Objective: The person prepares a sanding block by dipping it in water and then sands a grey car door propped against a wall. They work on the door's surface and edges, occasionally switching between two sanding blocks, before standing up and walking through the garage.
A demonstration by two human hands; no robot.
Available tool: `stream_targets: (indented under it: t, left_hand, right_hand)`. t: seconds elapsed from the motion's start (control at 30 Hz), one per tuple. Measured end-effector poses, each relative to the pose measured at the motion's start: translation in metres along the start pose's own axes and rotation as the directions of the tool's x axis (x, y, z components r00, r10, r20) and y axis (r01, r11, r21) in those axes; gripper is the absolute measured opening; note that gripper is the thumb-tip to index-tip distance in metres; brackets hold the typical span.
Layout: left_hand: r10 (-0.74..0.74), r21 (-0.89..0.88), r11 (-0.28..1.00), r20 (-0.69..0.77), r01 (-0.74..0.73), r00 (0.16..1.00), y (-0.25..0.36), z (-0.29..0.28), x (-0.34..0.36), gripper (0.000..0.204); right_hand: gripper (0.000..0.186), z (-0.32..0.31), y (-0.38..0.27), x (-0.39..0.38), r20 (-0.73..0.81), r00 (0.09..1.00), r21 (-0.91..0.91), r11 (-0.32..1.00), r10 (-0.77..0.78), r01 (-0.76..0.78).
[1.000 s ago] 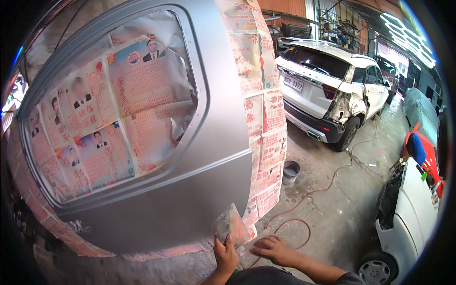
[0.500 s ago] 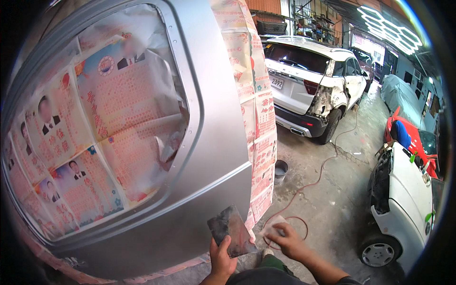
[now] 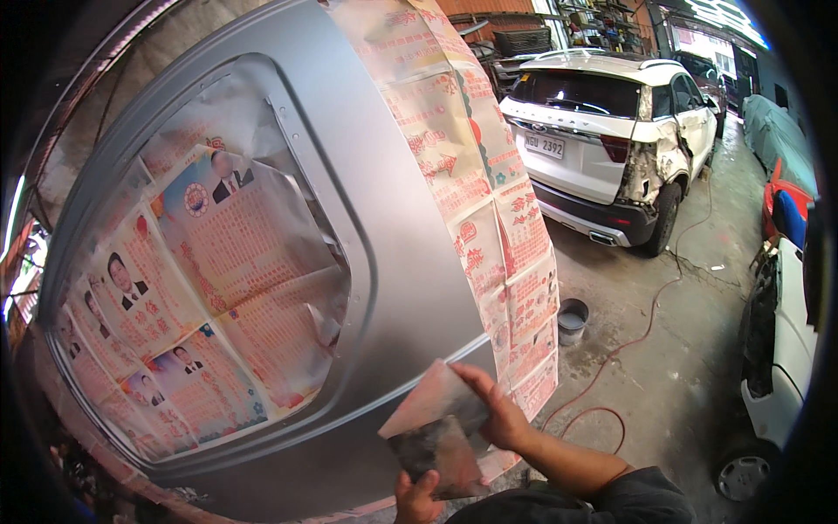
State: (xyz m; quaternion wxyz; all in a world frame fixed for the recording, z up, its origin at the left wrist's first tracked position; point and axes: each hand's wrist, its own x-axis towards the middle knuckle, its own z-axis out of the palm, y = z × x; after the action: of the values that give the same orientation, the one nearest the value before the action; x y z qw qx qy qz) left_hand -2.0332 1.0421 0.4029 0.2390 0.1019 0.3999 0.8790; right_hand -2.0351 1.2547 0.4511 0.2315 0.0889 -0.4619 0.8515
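Note:
In my left hand point(image 3: 419, 498) is a thin, dark grey rectangular sheet point(image 3: 428, 454) with a reddish-brown patch, pinched between thumb and fingers. Gripped at its right edge by my right hand point(image 3: 504, 415) is a pale pinkish sheet point(image 3: 429, 397) with dark smudges. It lies behind and above the dark sheet, the two overlapping; whether they touch I cannot tell. Both are just in front of the lower corner of a grey vehicle body panel point(image 3: 384, 227). Printed paper point(image 3: 271, 279) with red lettering and portraits masks its window opening.
More printed masking paper point(image 3: 489, 201) hangs along the panel's right edge. A dark bucket point(image 3: 572, 321) stands on the concrete floor, near a red hose point(image 3: 642, 336). Beyond is a white car point(image 3: 585, 140) with a damaged rear corner; another white vehicle body point(image 3: 790, 349) is at right.
My right hand has swung up and left with the pale sheet, bringing it behind the dark one. My left hand has moved slightly lower. The whole view has shifted and tilted.

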Motion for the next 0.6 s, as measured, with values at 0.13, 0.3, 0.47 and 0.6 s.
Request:
stream_targets:
  t: [0.13,0.3,0.47,0.6]
  left_hand:
    - [0.175,0.130,0.978,-0.076,-0.165,0.982,0.026,0.013,-0.008,0.066]
    - [0.126,0.228,0.970,-0.162,-0.087,0.979,0.016,0.008,-0.020,0.055]
    - [0.191,0.272,0.956,-0.288,-0.111,0.939,0.004,0.018,-0.020,0.041]
    - [0.233,0.305,0.942,-0.299,-0.138,0.925,0.003,0.022,-0.015,0.037]
  right_hand:
    - [0.079,-0.017,-0.054,0.107,0.175,0.849,-0.841,0.373,-0.499,0.392]
    - [0.086,-0.005,-0.099,0.220,0.247,0.646,-0.930,0.011,-0.722,0.367]
    - [0.091,0.000,-0.099,0.259,0.213,0.640,-0.949,-0.002,-0.738,0.314]
    - [0.099,-0.003,-0.081,0.255,0.236,0.663,-0.935,0.021,-0.710,0.355]
